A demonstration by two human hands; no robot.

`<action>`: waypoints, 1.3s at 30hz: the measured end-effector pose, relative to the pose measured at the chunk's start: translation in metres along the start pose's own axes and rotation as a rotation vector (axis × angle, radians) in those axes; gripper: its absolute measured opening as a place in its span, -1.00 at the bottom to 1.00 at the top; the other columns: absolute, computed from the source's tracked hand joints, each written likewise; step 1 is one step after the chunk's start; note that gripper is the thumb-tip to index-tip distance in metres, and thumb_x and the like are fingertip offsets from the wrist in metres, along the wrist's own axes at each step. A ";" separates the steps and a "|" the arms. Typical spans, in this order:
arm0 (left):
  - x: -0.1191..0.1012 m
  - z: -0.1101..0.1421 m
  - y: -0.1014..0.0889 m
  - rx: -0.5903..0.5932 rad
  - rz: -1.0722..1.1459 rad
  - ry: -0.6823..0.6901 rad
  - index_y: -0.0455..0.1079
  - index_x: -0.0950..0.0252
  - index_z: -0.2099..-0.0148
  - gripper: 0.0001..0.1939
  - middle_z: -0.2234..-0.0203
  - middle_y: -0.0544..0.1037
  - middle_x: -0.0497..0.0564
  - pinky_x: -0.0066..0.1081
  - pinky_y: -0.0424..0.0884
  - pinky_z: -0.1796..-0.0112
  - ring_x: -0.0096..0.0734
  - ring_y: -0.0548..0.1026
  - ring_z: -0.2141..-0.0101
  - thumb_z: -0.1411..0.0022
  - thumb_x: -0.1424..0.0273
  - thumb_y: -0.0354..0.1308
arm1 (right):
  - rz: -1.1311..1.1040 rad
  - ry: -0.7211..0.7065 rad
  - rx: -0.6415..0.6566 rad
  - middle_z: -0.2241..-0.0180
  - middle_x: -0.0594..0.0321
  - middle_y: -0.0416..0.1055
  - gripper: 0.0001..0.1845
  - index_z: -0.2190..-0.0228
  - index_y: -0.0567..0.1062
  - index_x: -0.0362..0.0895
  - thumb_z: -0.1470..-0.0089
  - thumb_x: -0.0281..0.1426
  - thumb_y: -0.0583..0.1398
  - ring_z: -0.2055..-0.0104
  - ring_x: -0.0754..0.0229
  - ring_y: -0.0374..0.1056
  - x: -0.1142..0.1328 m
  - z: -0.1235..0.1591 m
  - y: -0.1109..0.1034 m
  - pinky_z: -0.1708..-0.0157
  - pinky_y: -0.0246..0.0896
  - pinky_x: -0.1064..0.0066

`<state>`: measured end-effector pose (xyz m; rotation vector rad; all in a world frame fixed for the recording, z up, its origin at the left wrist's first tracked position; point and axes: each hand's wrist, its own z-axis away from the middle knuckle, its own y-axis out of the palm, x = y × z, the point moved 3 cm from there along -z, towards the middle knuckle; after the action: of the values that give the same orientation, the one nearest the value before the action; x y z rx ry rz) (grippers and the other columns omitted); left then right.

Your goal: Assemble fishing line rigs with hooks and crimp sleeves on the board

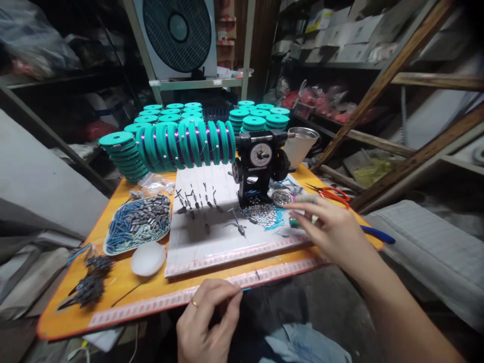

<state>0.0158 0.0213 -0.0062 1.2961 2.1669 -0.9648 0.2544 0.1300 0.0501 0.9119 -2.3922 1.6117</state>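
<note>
My left hand (pixel 209 320) is at the front edge of the table, thumb and forefinger pinched together. A bit of blue shows by the fingertips, too small to name. My right hand (pixel 328 224) reaches over the right side of the white board (pixel 227 247), fingers a little apart beside a small round dish (pixel 282 197) of metal beads. Loose silvery beads (pixel 264 216) lie left of its fingertips. A black winding device (pixel 259 161) with a dial carries a row of teal spools (pixel 185 143). Several dark weights (pixel 194 204) hang on lines below the spools.
A tray (pixel 138 224) of grey weights and blue tubes is at left, near a white round lid (pixel 148 258) and a dark spiky bundle (pixel 88 282). Red-handled scissors (pixel 333 194) and a blue handle (pixel 378 234) lie at right. Behind stand stacked teal spools (pixel 253 121) and a fan (pixel 177 30).
</note>
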 end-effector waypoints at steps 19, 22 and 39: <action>0.002 0.006 0.000 -0.178 0.162 -0.353 0.52 0.20 0.34 -0.92 0.46 0.55 -0.07 -0.54 0.35 0.52 -0.44 0.52 0.44 -0.17 0.49 0.30 | 0.081 -0.133 -0.107 0.24 0.11 0.55 -0.82 0.25 0.54 -0.16 -0.25 -0.45 0.11 0.21 0.10 0.47 -0.005 -0.026 0.001 0.21 0.32 0.32; -0.001 0.006 0.001 -0.172 0.162 -0.358 0.52 0.20 0.34 -0.92 0.48 0.54 -0.08 -0.55 0.35 0.51 -0.46 0.51 0.45 -0.18 0.49 0.30 | -0.118 -0.232 -0.089 0.32 0.24 0.55 -0.84 0.24 0.55 -0.07 -0.25 -0.43 0.15 0.30 0.24 0.48 0.034 0.015 0.002 0.34 0.36 0.48; -0.010 0.008 0.001 -0.167 0.148 -0.271 0.50 0.22 0.31 -0.88 0.49 0.53 -0.06 -0.53 0.29 0.57 -0.46 0.48 0.50 -0.20 0.56 0.26 | -0.514 -0.125 -0.022 0.24 0.39 0.60 -0.47 -0.08 0.36 0.07 -0.12 -0.51 0.31 0.33 0.33 0.57 0.080 0.071 0.028 0.26 0.49 0.66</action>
<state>0.0213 0.0102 -0.0051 1.1550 1.8748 -0.8281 0.1906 0.0420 0.0303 1.5069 -2.0015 1.3580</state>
